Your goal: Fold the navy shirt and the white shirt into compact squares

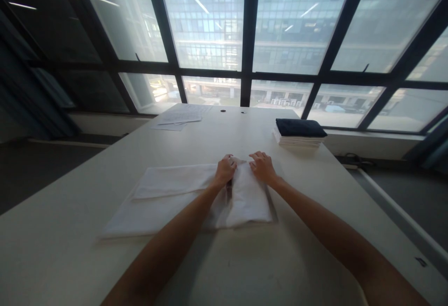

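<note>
A white shirt [252,198] lies on the table, its far end bunched between my hands. One side is folded inward near my right hand, and a long sleeve-like strip [175,180] stretches to the left over the body. My left hand [226,170] is closed at the collar area, its fingers pinching the cloth. At the right far corner of the shirt, my right hand [262,167] rests with bent fingers slightly apart, touching the fabric. A narrow dark gap shows in the cloth below my left hand. My left forearm hides part of the lower hem.
The white table [87,189] reaches toward large windows. Farther right stands a folded stack with a dark navy cloth [300,128] over white ones [299,141]. Paper sheets [180,117] lie at the far left. A small dark round hole [223,110] sits near the far edge.
</note>
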A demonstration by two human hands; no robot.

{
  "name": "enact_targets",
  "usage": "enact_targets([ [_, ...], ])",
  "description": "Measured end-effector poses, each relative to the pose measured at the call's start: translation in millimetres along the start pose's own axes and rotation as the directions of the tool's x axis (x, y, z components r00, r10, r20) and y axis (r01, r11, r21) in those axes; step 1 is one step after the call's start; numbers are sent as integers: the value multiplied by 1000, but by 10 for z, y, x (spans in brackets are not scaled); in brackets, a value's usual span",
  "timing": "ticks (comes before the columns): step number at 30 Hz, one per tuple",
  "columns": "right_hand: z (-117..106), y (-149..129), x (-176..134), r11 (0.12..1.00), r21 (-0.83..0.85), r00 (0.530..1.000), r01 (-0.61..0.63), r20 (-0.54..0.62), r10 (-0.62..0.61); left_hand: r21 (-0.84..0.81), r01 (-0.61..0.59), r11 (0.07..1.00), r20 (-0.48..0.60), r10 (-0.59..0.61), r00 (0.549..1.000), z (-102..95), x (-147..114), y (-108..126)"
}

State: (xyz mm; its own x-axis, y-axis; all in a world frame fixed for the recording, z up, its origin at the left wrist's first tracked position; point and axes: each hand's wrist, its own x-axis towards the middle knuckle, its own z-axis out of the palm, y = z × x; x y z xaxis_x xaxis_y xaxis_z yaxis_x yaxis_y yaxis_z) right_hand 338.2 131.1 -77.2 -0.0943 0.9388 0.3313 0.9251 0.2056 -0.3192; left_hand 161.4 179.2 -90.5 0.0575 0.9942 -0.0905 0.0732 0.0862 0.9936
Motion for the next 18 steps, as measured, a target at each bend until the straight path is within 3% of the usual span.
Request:
enact_targets([
  [2,-73,-215,-313,996,41,997,81,4,-81,213,-104,972,-2,106,994,-6,-6,-2],
  [4,-104,-414,-682,977,89,976,196,76,-203,445,-235,864,50,238,970,4,-22,-22],
  [7,-105,-598,-1152,939,101,911,327,231,-342,600,-348,721,111,355,928,26,-46,-73],
  [9,-106,-638,-1319,927,91,881,364,289,-375,616,-356,703,113,369,923,29,-46,-106],
  [13,-109,-658,-1377,911,88,857,404,311,-410,450,-320,834,74,323,944,5,2,-135],
  [18,-40,-746,-1357,951,41,924,308,223,-309,324,-287,902,43,289,956,-28,64,-109],
])
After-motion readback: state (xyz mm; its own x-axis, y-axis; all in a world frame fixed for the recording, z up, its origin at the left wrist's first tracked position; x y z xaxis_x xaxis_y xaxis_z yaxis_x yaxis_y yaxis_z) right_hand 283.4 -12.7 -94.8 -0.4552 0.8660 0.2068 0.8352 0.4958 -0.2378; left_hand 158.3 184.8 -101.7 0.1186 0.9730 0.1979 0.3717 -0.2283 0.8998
